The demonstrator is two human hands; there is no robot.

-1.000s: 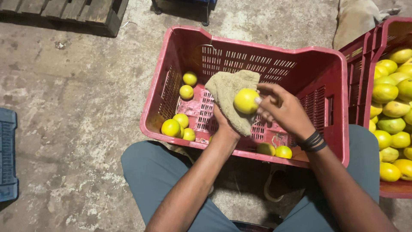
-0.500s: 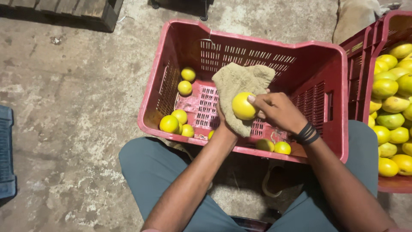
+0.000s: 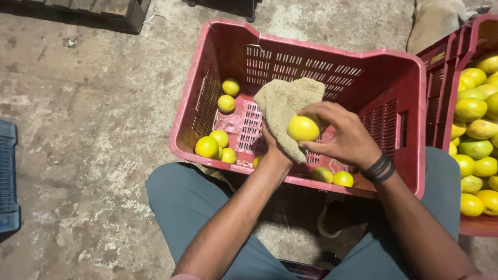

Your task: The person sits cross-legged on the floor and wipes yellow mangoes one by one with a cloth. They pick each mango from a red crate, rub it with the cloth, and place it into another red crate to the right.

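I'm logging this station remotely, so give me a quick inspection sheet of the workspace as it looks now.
Surface: rough stained concrete floor.
Job's things: yellow fruit against a tan cloth, above a red crate with a few fruits on its bottom.
Clutter: full second crate at right; blue crate at left edge.
Hands: left hand under the cloth; right hand grips the fruit, dark bands on wrist.
Cables: nothing seen.
Surroundings: wooden pallet at top left; sack at top right.

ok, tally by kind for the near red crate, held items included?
Loose round yellow fruits in the red plastic crate: 8
Round yellow fruit in the right hand: 1
Beige cloth: 1
Total: 10
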